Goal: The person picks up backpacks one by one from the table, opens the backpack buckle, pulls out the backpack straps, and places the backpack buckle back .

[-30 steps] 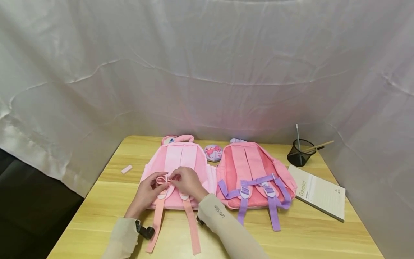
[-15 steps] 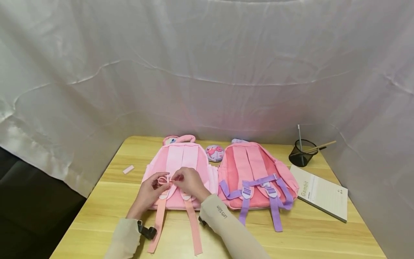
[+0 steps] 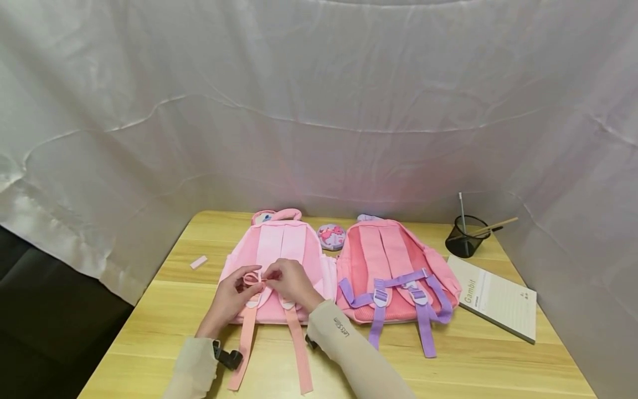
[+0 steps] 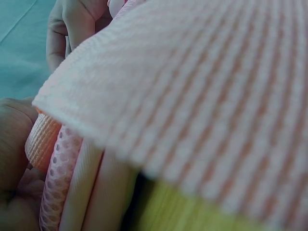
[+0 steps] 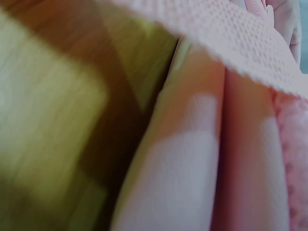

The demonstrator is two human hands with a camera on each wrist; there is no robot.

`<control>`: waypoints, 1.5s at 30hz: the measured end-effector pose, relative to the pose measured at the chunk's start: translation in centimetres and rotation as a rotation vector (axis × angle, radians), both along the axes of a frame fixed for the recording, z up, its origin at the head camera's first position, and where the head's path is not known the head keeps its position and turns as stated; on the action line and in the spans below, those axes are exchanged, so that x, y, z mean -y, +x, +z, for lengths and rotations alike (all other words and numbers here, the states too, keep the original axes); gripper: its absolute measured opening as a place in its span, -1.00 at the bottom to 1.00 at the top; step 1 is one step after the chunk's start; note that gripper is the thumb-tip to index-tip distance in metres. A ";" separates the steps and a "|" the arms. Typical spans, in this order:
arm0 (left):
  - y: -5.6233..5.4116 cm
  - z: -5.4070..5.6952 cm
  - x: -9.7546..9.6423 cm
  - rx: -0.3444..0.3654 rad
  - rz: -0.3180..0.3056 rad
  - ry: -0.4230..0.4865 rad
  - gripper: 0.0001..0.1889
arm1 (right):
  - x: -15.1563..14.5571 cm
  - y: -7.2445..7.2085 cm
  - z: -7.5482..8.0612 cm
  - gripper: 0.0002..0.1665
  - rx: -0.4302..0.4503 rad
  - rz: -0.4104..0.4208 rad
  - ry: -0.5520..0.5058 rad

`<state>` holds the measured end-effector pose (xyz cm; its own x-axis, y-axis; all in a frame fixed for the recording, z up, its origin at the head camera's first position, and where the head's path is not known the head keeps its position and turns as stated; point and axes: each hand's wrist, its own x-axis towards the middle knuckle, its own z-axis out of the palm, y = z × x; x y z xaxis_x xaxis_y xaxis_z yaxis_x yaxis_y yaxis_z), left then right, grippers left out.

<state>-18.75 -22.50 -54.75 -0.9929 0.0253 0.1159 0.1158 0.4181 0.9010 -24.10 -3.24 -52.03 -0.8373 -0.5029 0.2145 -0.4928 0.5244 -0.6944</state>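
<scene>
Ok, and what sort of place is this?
Probably a makeshift, screened-off tabletop booth, perhaps for recording: grey fabric hangs behind and on both sides of the wooden table, and a black device is worn at the left wrist.

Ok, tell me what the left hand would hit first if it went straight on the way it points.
Beyond the pink loop at its fingertips, the left hand would probably meet the right hand first, just ahead in the head view, though depth is hard to judge.
</scene>
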 end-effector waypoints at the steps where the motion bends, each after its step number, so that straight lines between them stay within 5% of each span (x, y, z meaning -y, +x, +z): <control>1: 0.0 0.0 0.0 0.000 0.000 0.003 -0.50 | -0.1 0.0 0.0 -0.88 0.004 -0.003 -0.010; 9: 0.1 0.1 0.0 0.012 0.038 0.002 -0.54 | -0.3 -0.1 0.0 -0.80 0.112 -0.043 -0.151; 16: 0.0 0.2 -0.3 0.017 0.025 0.056 -0.59 | -0.2 0.0 0.0 -0.69 0.142 0.001 -0.116; 38: -0.1 0.1 -0.3 0.037 -0.015 0.064 -0.54 | -0.4 -0.5 -0.3 -0.95 0.145 0.017 -0.079; 45: 0.1 0.3 -0.6 -0.027 0.089 0.079 -0.36 | -0.5 -0.5 -0.5 -0.95 0.138 0.002 -0.120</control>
